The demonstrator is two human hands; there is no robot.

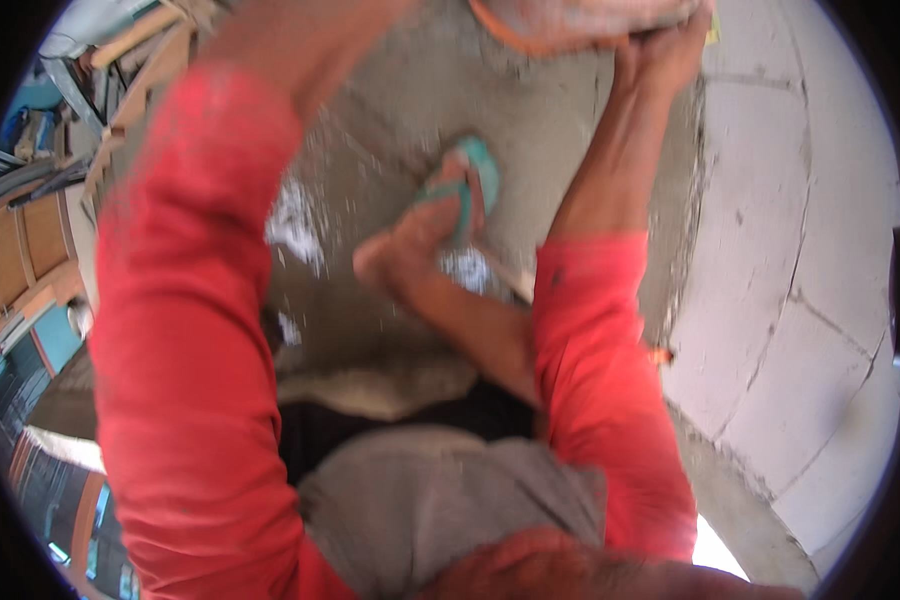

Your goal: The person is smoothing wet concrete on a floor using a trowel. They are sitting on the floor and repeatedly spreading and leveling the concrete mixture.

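At the top edge of the head view, an orange, rounded thing with a pale, smeared surface (580, 18) is cut off by the frame, and its kind is unclear. My right hand (675, 45) grips its right side from below, fingers bent against it. From the lower left, my left arm in a red sleeve (185, 300) reaches up and forward. Its hand lies beyond the top edge, so its fingers are hidden. Both arms are stretched forward, and the left one is blurred by motion.
Under me is a wet grey cement surface (370, 150) with shiny patches. My foot in a green flip-flop (460, 195) stands on it. A pale block wall (760, 250) rises along the right. Wooden boards (30, 245) and piled clutter (60, 110) fill the left.
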